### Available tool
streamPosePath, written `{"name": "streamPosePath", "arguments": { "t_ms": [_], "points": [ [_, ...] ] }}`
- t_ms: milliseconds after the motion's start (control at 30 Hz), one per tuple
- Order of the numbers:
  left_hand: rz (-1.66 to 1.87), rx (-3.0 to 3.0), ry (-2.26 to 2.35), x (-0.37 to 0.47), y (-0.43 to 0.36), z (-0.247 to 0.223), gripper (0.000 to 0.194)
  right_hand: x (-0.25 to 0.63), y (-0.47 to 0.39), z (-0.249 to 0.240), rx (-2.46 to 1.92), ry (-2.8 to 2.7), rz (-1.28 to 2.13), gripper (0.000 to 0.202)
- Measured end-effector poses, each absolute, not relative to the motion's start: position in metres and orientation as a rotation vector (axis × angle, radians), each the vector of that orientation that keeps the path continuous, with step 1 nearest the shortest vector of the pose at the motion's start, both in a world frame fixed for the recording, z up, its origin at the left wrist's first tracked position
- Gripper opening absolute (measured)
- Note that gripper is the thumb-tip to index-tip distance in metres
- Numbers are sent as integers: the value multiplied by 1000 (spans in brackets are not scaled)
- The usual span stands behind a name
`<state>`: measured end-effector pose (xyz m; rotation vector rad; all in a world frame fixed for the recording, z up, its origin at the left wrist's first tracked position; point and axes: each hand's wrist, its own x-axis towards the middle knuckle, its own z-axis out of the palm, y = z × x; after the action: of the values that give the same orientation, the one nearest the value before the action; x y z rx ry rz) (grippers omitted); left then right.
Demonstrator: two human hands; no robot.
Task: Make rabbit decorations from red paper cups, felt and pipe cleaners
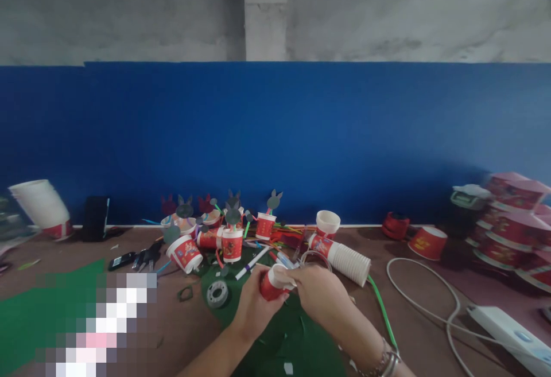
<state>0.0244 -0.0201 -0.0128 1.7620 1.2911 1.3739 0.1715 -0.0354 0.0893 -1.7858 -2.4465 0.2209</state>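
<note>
A red paper cup with a white rim [270, 291] is tilted over the green sheet [297, 331]. My left hand [251, 310] wraps round its side from the left. My right hand [321, 290] is closed at the rim from the right, its fingertips partly hidden at the cup's mouth. Left of the hands lies a roll of tape [217, 294]. Just behind them are a white marker pen [253, 263] and a stack of nested paper cups [346, 259] on its side. Decorated cups with grey rabbit-like paper heads [233, 242] stand or lie farther back.
A white cable [434, 265] loops on the right beside a power strip [512, 337]. Stacked red paper bowls [508, 228] stand far right, a red bowl [427, 243] nearer. Keys [146, 256] and a phone [95, 218] are left. A blue panel [275, 136] closes off the back.
</note>
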Motion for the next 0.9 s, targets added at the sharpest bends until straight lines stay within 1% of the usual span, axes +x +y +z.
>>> {"name": "streamPosePath", "arguments": {
  "t_ms": [100, 300, 433, 533, 700, 900],
  "points": [
    [1390, 1702, 1323, 19, -16, -13, 38, 181, -37, 94, -1813, -2426, 227, 32],
    [1408, 1626, 1361, 20, -16, -11, 36, 184, -38, 99, -1808, -2430, 225, 33],
    [1340, 1706, 1226, 28, -24, -13, 36, 172, -34, 87, -1841, -2471, 214, 33],
    [1311, 1719, 1161, 27, -24, -14, 37, 170, -32, 81, -1780, -2490, 210, 35],
    [1316, 1657, 1058, 23, -17, -17, 46, 190, -38, 90, -1745, -2439, 219, 32],
    [1346, 1631, 1048, 26, -19, -19, 40, 196, -44, 98, -1784, -2508, 216, 34]
  ]
}}
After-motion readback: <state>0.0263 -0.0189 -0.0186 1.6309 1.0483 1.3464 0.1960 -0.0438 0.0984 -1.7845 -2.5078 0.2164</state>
